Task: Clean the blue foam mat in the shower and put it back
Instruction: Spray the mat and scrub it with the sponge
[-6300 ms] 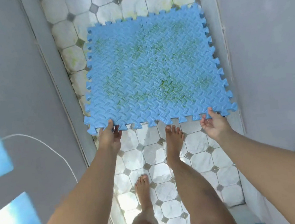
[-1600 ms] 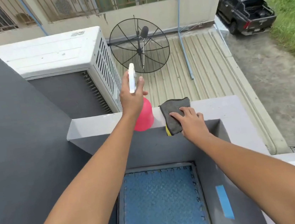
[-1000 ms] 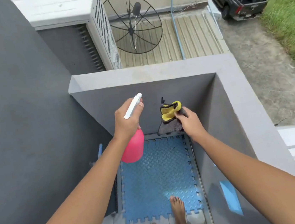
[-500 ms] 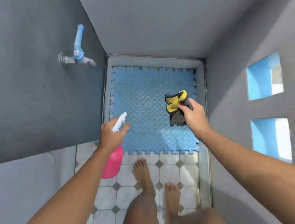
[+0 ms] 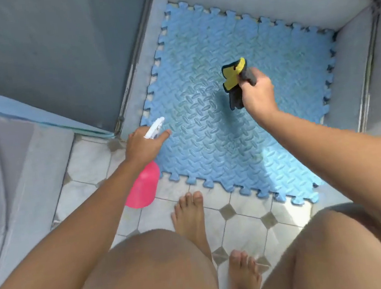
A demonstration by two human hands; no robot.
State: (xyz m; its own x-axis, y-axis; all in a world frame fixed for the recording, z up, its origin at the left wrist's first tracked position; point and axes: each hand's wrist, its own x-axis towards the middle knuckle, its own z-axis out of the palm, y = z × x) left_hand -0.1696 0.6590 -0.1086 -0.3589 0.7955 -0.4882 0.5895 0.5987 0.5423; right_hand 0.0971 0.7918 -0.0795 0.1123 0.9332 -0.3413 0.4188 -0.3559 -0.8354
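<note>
The left hand (image 5: 143,145) is gripping a spray bottle (image 5: 143,188), the right hand (image 5: 256,93) a cloth (image 5: 234,81); the foam mat (image 5: 241,118) is probably light and floppy, best lifted by 2 near corners.

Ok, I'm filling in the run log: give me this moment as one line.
left hand: grips pink spray bottle | right hand: holds yellow-grey cloth over blue foam mat | mat: flat on floor

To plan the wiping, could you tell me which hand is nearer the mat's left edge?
Left. The left hand, holding the bottle, is over the left edge of the mat; the right hand, holding the cloth, is over its middle.
</note>
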